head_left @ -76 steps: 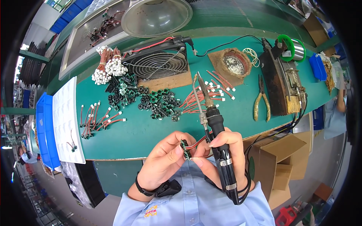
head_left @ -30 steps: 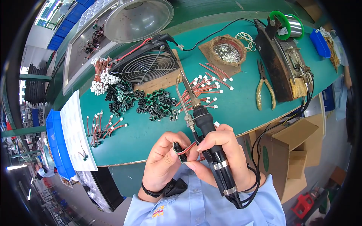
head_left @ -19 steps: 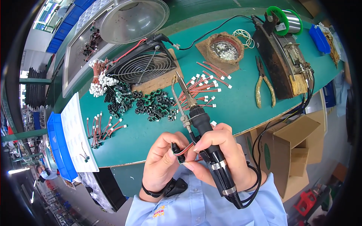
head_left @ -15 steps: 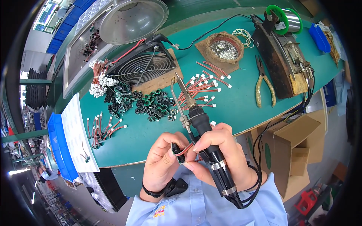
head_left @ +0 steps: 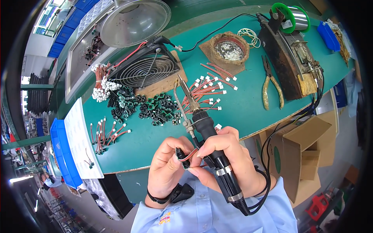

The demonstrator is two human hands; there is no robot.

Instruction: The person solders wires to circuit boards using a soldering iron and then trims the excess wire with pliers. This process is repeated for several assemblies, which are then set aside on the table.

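Note:
My left hand [head_left: 165,167] pinches a small black part [head_left: 180,153] between thumb and fingers, in front of my chest. A red and black wire lead [head_left: 190,156] runs from that part to the fingertips of my right hand [head_left: 237,161]. The same right hand is wrapped round a black soldering iron [head_left: 205,126], whose metal tip points up and away over the table, clear of the part. A thin solder feed tube [head_left: 179,101] is clamped alongside the iron. Fingers hide where the wires meet the part.
Beyond the iron lie loose wire leads [head_left: 210,91], a heap of black parts [head_left: 155,108] and a fan [head_left: 145,72]. Farther right are a pot of solder scraps [head_left: 246,48], pliers [head_left: 268,83] and a solder spool [head_left: 297,19]. Finished-looking leads [head_left: 105,136] lie left, beside a blue bin [head_left: 64,153].

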